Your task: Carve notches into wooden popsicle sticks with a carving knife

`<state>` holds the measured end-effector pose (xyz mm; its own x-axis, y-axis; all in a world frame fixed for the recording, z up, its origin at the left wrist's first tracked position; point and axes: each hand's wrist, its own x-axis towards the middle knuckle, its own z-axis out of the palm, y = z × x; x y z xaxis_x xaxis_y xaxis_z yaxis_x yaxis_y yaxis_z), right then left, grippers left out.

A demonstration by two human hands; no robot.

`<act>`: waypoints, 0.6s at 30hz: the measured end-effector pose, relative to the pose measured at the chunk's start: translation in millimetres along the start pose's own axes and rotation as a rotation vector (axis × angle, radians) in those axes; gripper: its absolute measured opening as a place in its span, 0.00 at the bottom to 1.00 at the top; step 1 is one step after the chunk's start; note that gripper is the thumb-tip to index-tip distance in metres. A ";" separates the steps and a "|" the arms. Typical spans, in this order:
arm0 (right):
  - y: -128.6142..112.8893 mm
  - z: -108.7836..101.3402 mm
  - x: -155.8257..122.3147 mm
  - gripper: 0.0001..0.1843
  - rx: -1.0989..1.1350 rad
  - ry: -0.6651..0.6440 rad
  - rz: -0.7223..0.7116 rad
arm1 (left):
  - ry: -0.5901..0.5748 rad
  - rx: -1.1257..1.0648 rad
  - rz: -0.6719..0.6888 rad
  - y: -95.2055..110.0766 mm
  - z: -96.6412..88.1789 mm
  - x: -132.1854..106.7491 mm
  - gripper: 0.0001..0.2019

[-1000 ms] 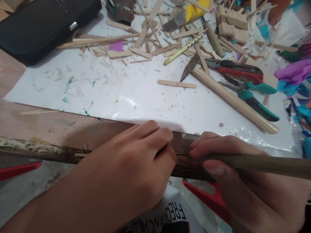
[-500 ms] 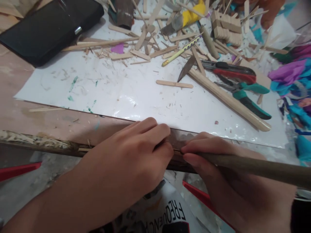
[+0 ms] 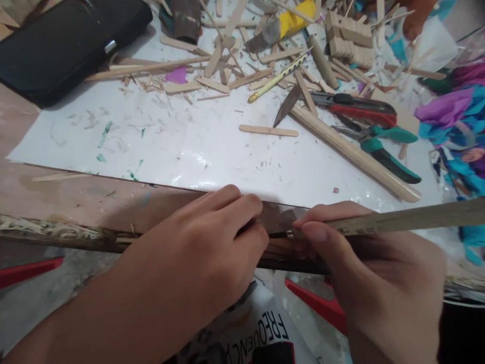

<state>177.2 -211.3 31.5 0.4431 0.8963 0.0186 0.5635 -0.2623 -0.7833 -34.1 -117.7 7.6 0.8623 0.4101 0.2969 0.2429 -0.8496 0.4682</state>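
My left hand (image 3: 212, 253) is closed at the table's near edge (image 3: 76, 235), its fingertips pinched on a dark flat piece like a blade (image 3: 279, 220). Close beside it, my right hand (image 3: 379, 273) grips a long thin wooden stick (image 3: 409, 218) between thumb and forefinger. The stick runs off to the right and slopes slightly upward. Its near tip meets the dark piece between my two hands. Frayed wood shavings cling along the table edge to the left.
A white sheet (image 3: 189, 141) covers the table. On it lie a red utility knife (image 3: 356, 108), green pliers (image 3: 382, 146), a thick dowel (image 3: 352, 151), a pencil (image 3: 278, 76), craft sticks (image 3: 268, 131) and offcuts. A black case (image 3: 64, 40) sits back left, coloured paper (image 3: 454, 116) right.
The stick's far end has risen, so it now slopes up to the right. My right hand has turned with it. My left hand has stayed in place.
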 end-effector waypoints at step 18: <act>-1.8 -8.2 -10.5 0.01 -0.066 0.094 -0.064 | -0.030 0.047 0.000 -1.1 -5.9 1.5 0.11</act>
<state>177.2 -223.2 37.8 0.4663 0.8753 0.1280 0.6358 -0.2310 -0.7364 -35.7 -114.3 12.4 0.8750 0.4010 0.2712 0.2634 -0.8644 0.4283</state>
